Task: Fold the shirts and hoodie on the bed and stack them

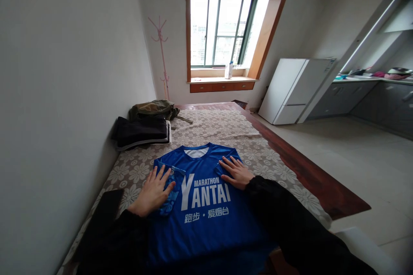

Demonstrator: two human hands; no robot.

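A blue T-shirt with white "Marathon Yantai" lettering lies front up on a table, its neckline pointing away from me. Both of its sleeves are folded inward over the chest. My left hand rests with fingers spread on the left folded sleeve, near the shirt's left edge. On the right folded sleeve, my right hand lies flat, its fingers stretched toward the lettering. The shirt's lower hem is in shadow close to me, partly hidden by my dark sleeves.
A patterned lace tablecloth covers the reddish wooden table. Folded dark clothes and an olive backpack sit at the far left by the wall. A dark flat object lies near my left forearm. A white fridge stands beyond.
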